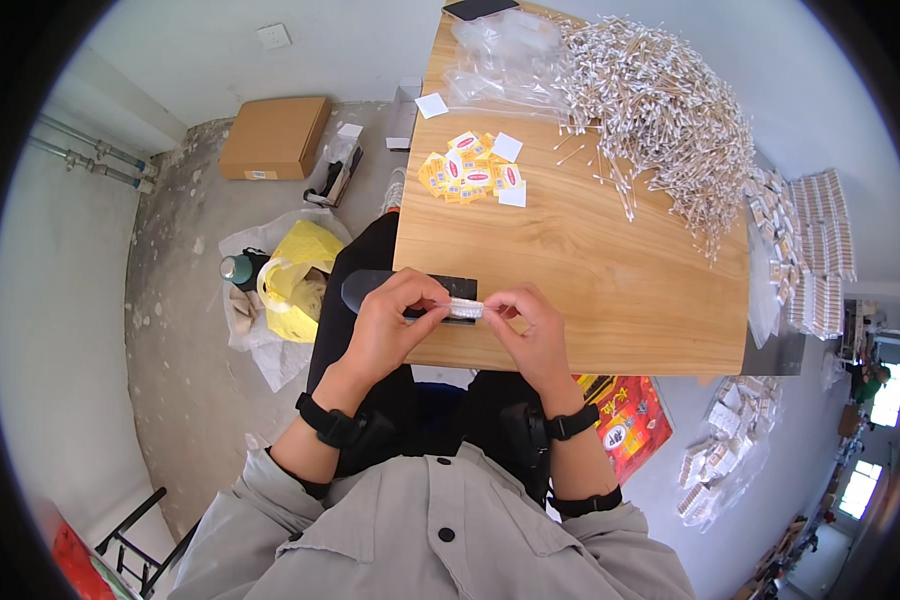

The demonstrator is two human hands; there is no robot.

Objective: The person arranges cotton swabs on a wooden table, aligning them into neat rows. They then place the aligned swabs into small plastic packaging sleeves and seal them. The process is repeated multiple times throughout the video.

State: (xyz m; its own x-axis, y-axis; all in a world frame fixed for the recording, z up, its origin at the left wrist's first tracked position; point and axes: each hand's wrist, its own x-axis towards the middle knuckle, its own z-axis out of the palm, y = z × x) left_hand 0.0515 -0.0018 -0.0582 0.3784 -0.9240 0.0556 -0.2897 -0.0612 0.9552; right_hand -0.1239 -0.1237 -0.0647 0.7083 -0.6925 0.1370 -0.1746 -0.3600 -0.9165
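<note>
Over the near edge of the table, both my hands pinch a small clear packet of cotton swabs (pixel 464 308), its row of white tips showing between them. My left hand (pixel 390 318) grips one end with thumb and index finger. At the other end, the fingertips of my right hand (pixel 530 327) are closed on it. Behind and partly under the packet lies a flat black thing (pixel 457 287), mostly hidden by my hands. A dark grey rounded piece (pixel 364 288) juts out past the table's left edge beside my left hand.
On the wooden table (pixel 590 300) lie yellow and white cards (pixel 470 172), clear plastic bags (pixel 510 60) and a big heap of loose cotton swabs (pixel 660 110). Packed swab bundles (pixel 820 250) are stacked at right. A yellow bag (pixel 300 280) and cardboard box (pixel 275 138) sit on the floor.
</note>
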